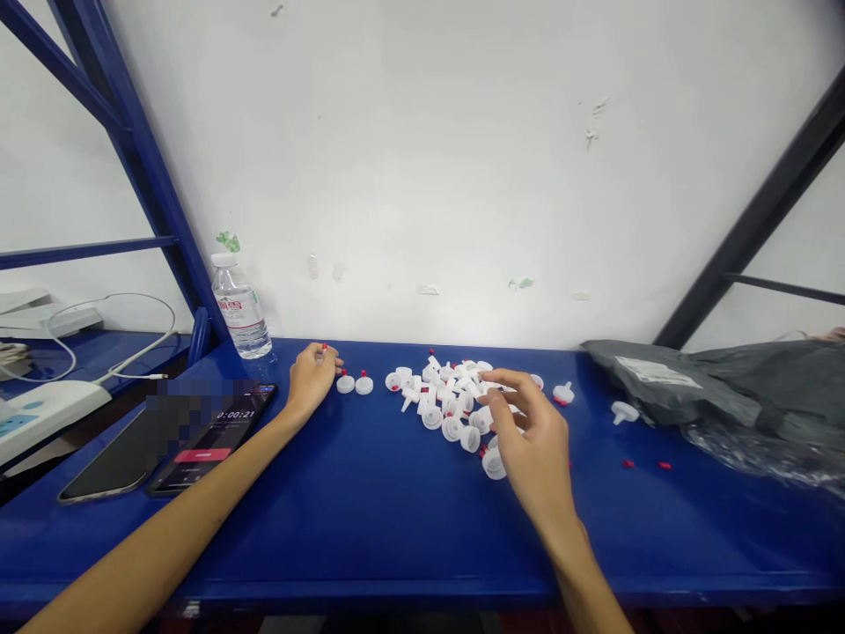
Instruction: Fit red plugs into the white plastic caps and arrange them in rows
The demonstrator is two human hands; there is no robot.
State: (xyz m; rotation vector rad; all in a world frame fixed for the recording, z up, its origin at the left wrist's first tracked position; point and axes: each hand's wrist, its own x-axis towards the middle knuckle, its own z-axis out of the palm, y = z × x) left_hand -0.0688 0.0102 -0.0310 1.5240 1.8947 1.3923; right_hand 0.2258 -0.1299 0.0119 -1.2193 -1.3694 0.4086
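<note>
My left hand (315, 377) rests at the back left of the blue table, its fingers closed round a nozzle cap whose red tip (324, 348) pokes out above them; the rest of that cap is hidden. Just right of it, two white nozzle caps (363, 385) stand upright with red tips on. A loose pile of white nozzle caps (432, 416), mixed with small red tips, covers the table's middle. Over the pile's right side is my right hand (536, 427), thumb and fingers curved but apart, fingertips close to the caps. I see nothing held in it.
On the left lie two phones (211, 440), one showing a timer, near a water bottle (241, 308) and a power strip (46, 414). Grey plastic bags (700, 387) occupy the right. Stray caps (624, 412) and red tips (664, 466) lie before them. A wall stands behind.
</note>
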